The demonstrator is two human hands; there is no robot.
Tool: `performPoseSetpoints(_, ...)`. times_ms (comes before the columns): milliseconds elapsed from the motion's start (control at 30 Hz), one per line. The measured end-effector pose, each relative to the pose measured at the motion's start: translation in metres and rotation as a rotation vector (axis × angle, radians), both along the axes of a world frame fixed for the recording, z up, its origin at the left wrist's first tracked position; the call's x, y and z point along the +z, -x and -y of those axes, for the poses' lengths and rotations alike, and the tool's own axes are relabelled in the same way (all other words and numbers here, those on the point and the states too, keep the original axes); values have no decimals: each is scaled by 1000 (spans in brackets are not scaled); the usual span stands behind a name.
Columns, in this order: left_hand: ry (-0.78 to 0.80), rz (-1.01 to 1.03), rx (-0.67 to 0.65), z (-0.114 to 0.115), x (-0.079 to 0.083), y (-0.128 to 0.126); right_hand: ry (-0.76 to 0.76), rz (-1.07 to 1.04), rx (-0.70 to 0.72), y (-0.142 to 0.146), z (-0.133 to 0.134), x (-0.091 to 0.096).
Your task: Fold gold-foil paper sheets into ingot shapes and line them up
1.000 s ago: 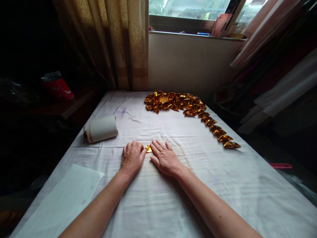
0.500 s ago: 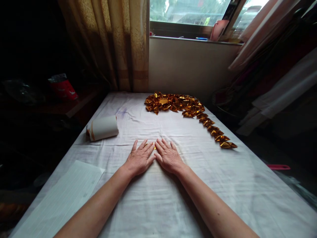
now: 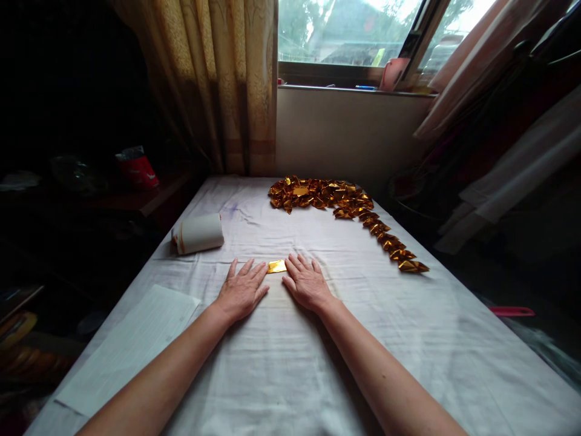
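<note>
A small flat strip of shiny gold paper (image 3: pixel 276 266) lies on the white cloth between my hands. My left hand (image 3: pixel 242 290) rests palm down with fingers spread, its fingertips at the strip's left end. On the other side, my right hand (image 3: pixel 307 282) lies flat, its fingers touching or covering the strip's right end. Neither hand grips anything. Farther back is a heap of folded gold foil pieces (image 3: pixel 320 194), and a row of the same pieces (image 3: pixel 385 237) trails from it toward the right edge.
A white roll (image 3: pixel 200 234) lies on its side at the left, with a sheet of paper (image 3: pixel 131 342) nearer to me. The white-covered table (image 3: pixel 290 375) reaches the wall below the window. Hanging clothes (image 3: pixel 503 175) are at the right, a curtain (image 3: pixel 227 91) behind.
My left hand has slid left, away from my right hand, uncovering most of the gold strip. My right hand stays in nearly the same place. The camera view has shifted slightly.
</note>
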State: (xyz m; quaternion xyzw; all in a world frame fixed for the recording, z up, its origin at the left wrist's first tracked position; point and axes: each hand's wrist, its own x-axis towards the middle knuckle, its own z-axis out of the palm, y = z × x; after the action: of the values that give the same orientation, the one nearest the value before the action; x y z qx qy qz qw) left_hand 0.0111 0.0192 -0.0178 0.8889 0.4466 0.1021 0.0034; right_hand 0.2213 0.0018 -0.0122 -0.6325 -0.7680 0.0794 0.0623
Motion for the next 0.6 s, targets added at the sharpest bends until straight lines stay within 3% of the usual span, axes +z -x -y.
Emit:
performPoseSetpoints(167,-88,106,55,-6,7,-10,-127,-9,-28,4,5,1)
performPoseSetpoints(467,-53,140,27,-25,10,-8,-246,-66,14,0,1,1)
performPoseSetpoints(600,-1,171,37,-27,11,-8,-215,-81,-14,0,-2,6)
